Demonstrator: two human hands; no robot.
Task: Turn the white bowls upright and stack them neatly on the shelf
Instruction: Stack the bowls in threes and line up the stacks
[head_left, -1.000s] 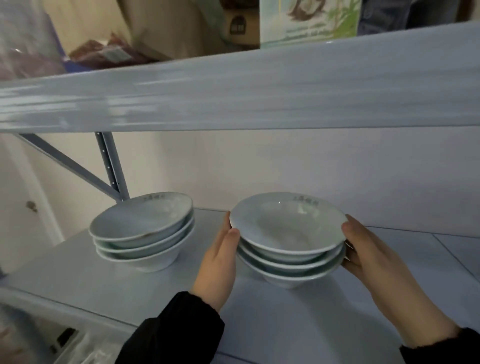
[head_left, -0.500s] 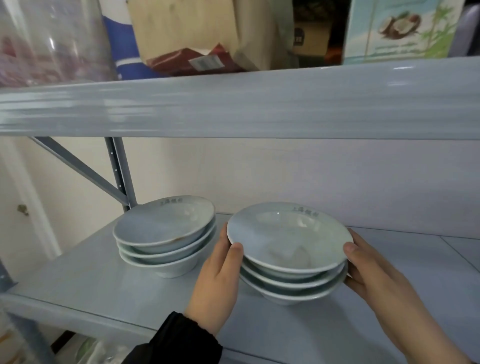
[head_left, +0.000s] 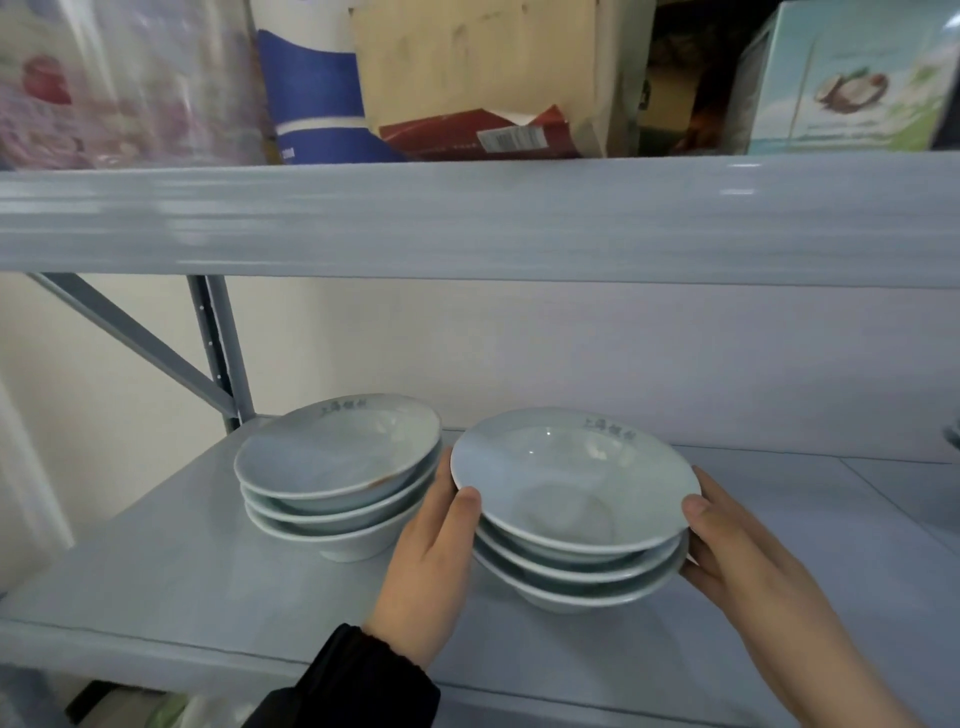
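Observation:
Two stacks of three upright white bowls stand on the grey shelf (head_left: 156, 587). The left stack (head_left: 337, 467) sits by the shelf post. The right stack (head_left: 571, 499) is between my hands and almost touches the left one. My left hand (head_left: 431, 561) grips its left side, thumb on the top bowl's rim. My right hand (head_left: 737, 551) grips its right side, thumb on the rim, fingers under the bowls.
The upper shelf beam (head_left: 478, 218) runs low across the view, with a cardboard box (head_left: 483, 67), bags and a printed carton (head_left: 852, 83) above it. A grey post and diagonal brace (head_left: 218, 353) stand at the back left. The wall is close behind the bowls.
The right stack, held by both hands, has slid left toward the left stack. The view has risen, showing more of the upper shelf.

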